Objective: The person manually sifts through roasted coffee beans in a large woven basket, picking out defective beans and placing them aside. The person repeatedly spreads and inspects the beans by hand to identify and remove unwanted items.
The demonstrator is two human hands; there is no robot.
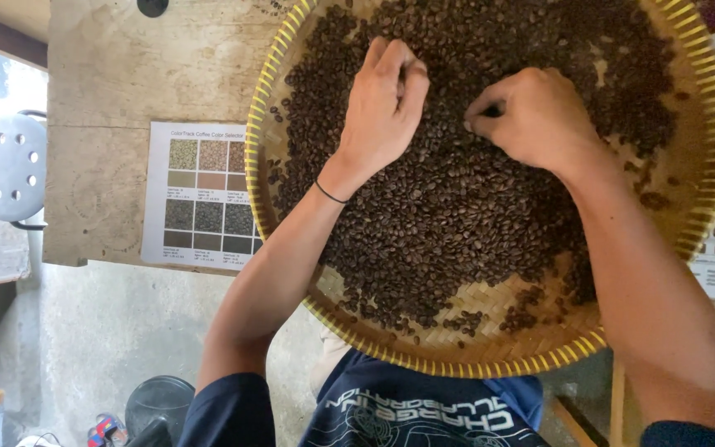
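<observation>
Coffee beans (457,207), dark and glossy, lay heaped in a round woven tray (539,352).
Its yellow-rimmed bamboo weave rested on a rough wooden worktop (126,83) beside a printed colour chart (204,194). The left hand (386,103) lay curled on the beans; the right hand (531,116) pinched among them.

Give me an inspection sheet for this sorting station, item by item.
Surface: worn wooden table, partly under the tray.
Job's things: round woven bamboo tray with a yellow rim, spread with dark roasted coffee beans.
Clutter: printed colour chart of bean samples beside the tray.
Hands: left hand rests fingers-down on the beans; right hand pinches among them, though what it holds is hidden.
Cables: nothing seen.
Surroundings: grey perforated stool at left, concrete floor below, dark round bin.
</observation>
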